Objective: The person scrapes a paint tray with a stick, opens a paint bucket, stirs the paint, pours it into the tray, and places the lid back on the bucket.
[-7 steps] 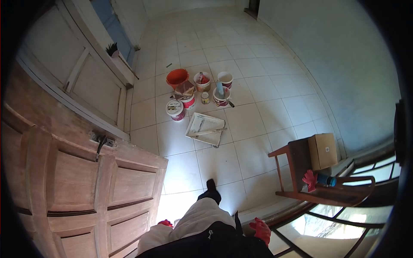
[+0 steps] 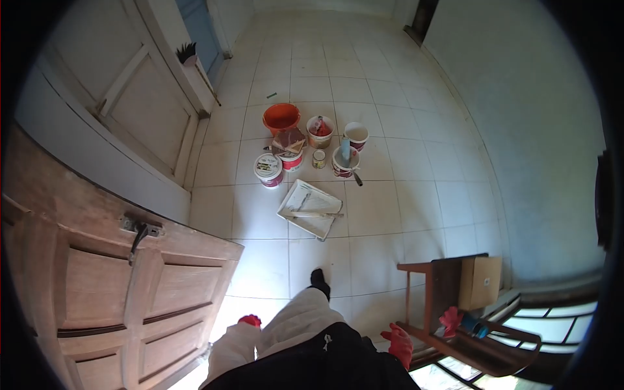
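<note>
My left hand (image 2: 249, 320), in a red glove, shows only as a small patch beside my left thigh. Its fingers are mostly hidden, so what they do cannot be made out. Off to my right side hangs my right hand (image 2: 398, 345), also red-gloved, with its fingers apart and nothing in them. It is nearest to the wooden chair (image 2: 416, 268). On that chair lie a red glove (image 2: 450, 321), a blue cylindrical object (image 2: 478, 328) and a cardboard box (image 2: 481, 284). Ahead on the tiles, a white paint tray (image 2: 300, 227) has a stick-like tool (image 2: 315, 214) across it.
Beyond the tray stand an orange bucket (image 2: 281, 117), a lidded paint bucket (image 2: 268, 169), a small can (image 2: 318, 158) and several other tubs, one with a scraper-like tool (image 2: 346, 149). A wooden door (image 2: 162, 286) stands at left, a bluish wall (image 2: 520, 162) at right.
My view has shifted, so the buckets and tray sit slightly lower and the chair lower and further left. My right hand appears a little higher relative to the chair. Nothing was picked up.
</note>
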`<state>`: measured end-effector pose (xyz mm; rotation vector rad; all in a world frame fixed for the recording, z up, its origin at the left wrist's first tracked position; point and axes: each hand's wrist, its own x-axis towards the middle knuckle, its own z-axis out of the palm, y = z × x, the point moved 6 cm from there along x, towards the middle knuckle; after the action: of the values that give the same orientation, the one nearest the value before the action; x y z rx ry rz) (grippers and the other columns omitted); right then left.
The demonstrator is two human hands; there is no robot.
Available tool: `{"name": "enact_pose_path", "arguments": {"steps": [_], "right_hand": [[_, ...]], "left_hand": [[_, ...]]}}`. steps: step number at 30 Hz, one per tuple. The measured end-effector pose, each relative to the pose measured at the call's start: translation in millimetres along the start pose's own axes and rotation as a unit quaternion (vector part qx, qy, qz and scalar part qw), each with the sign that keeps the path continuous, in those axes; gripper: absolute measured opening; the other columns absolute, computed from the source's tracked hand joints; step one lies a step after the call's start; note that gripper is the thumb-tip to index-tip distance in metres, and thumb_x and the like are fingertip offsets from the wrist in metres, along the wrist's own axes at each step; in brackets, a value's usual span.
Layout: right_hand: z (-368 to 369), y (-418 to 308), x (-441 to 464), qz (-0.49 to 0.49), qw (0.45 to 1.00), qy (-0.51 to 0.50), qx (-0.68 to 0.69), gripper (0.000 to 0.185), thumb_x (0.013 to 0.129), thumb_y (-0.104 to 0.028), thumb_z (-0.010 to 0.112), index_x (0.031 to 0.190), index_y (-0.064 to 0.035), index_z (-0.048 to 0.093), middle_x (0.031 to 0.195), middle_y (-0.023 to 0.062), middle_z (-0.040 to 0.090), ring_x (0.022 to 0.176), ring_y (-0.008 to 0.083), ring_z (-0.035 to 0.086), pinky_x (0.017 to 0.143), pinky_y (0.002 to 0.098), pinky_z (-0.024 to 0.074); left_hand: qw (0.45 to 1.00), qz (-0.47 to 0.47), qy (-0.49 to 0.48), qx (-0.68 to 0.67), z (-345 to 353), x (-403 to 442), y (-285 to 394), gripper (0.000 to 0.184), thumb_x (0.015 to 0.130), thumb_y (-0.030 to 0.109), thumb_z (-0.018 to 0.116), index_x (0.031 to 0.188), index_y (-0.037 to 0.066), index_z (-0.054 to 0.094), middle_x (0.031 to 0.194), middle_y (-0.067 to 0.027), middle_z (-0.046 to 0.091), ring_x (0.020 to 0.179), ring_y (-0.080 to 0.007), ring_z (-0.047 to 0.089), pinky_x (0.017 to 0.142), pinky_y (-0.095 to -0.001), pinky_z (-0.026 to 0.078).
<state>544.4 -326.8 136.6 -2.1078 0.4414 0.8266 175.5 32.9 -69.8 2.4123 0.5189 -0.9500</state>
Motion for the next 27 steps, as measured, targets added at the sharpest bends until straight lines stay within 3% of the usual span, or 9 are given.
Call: {"name": "enact_pose_path", "arguments": {"steps": [3, 5, 12, 14, 16, 18, 20, 23, 27], "right_hand": [[0, -95, 53, -0.072, 0.996, -0.037, -0.035, 0.039, 0.096, -0.022, 0.05, 0.13, -0.006, 0.059, 0.108, 0.0116, 0.071, 0.101, 0.0159, 0.067, 0.091, 0.0292, 0.048], [1, -189, 60, -0.135, 0.97, 0.02, -0.199, 0.037, 0.095, -0.023, 0.055, 0.129, -0.0094, 0.062, 0.106, 0.0091, 0.072, 0.099, 0.0135, 0.066, 0.09, 0.0263, 0.0487], [51, -327, 231, -0.183, 0.961, -0.184, -0.093, 0.041, 0.093, -0.029, 0.057, 0.128, -0.0091, 0.061, 0.119, 0.0066, 0.068, 0.111, 0.0162, 0.061, 0.098, 0.0265, 0.0433], [111, -414, 226, -0.269, 0.88, -0.188, -0.345, 0.048, 0.093, -0.033, 0.055, 0.133, -0.0077, 0.056, 0.117, 0.007, 0.069, 0.113, 0.0166, 0.06, 0.098, 0.0274, 0.0425], [176, -454, 256, -0.267, 0.816, -0.298, -0.416, 0.053, 0.091, -0.034, 0.058, 0.133, -0.0014, 0.054, 0.119, 0.0074, 0.067, 0.113, 0.0191, 0.06, 0.096, 0.031, 0.0443], [234, -464, 317, -0.289, 0.757, -0.387, -0.441, 0.052, 0.091, -0.035, 0.057, 0.134, -0.0055, 0.053, 0.117, 0.0091, 0.068, 0.11, 0.0213, 0.061, 0.095, 0.0314, 0.0449], [286, -455, 361, -0.3, 0.702, -0.463, -0.45, 0.052, 0.091, -0.036, 0.055, 0.135, -0.0095, 0.053, 0.115, 0.0108, 0.068, 0.108, 0.0235, 0.063, 0.093, 0.0317, 0.0454], [356, -431, 412, -0.395, 0.556, -0.412, -0.604, 0.063, 0.086, -0.044, 0.061, 0.133, -0.0034, 0.051, 0.104, 0.0204, 0.067, 0.103, 0.0345, 0.062, 0.089, 0.0403, 0.0481], [478, -353, 492, -0.411, 0.394, -0.351, -0.743, 0.071, 0.08, -0.057, 0.063, 0.131, -0.0096, 0.051, 0.108, 0.0207, 0.066, 0.104, 0.0372, 0.063, 0.087, 0.0467, 0.048]], "left_hand": [[0.935, -0.009, 0.152, -0.321, -40, 117, -13, 0.026, 0.087, 0.03, 0.056, 0.092, 0.007, 0.066, 0.094, -0.0125, 0.069, 0.088, -0.0279, 0.066, 0.074, -0.0418, 0.054], [0.607, -0.1, 0.158, -0.772, -89, 175, -3, 0.029, 0.097, 0.03, 0.051, 0.102, 0.003, 0.061, 0.093, -0.0149, 0.069, 0.082, -0.0273, 0.067, 0.067, -0.0395, 0.055], [0.671, -0.072, 0.296, -0.676, -217, 318, 82, 0.025, 0.094, 0.028, 0.055, 0.099, 0.004, 0.063, 0.091, -0.0125, 0.07, 0.073, -0.0242, 0.067, 0.064, -0.0375, 0.055], [0.4, -0.215, 0.232, -0.86, -208, 355, 103, 0.023, 0.092, 0.024, 0.058, 0.103, 0.005, 0.064, 0.093, -0.0115, 0.071, 0.075, -0.0229, 0.068, 0.067, -0.0364, 0.055], [0.451, -0.186, 0.358, -0.796, -180, 392, 117, 0.025, 0.091, 0.026, 0.059, 0.101, 0.004, 0.065, 0.094, -0.011, 0.07, 0.078, -0.0214, 0.067, 0.065, -0.0347, 0.054], [0.754, -0.348, 0.464, -0.307, -194, 386, 141, 0.026, 0.09, 0.026, 0.059, 0.102, 0.004, 0.065, 0.096, -0.0109, 0.07, 0.082, -0.0212, 0.067, 0.065, -0.0343, 0.053], [0.741, -0.395, 0.351, -0.415, -154, 412, 149, 0.028, 0.09, 0.026, 0.058, 0.105, 0.002, 0.064, 0.097, -0.0106, 0.07, 0.08, -0.0232, 0.067, 0.065, -0.0363, 0.054], [0.168, -0.404, 0.335, -0.834, -111, 439, 165, 0.03, 0.091, 0.025, 0.058, 0.11, 0.001, 0.061, 0.094, -0.0113, 0.069, 0.074, -0.0227, 0.066, 0.062, -0.0355, 0.053], [0.168, -0.45, 0.33, -0.812, -77, 491, 138, 0.03, 0.091, 0.027, 0.058, 0.112, 0.006, 0.063, 0.096, -0.011, 0.07, 0.08, -0.0219, 0.067, 0.071, -0.0361, 0.053]]}}
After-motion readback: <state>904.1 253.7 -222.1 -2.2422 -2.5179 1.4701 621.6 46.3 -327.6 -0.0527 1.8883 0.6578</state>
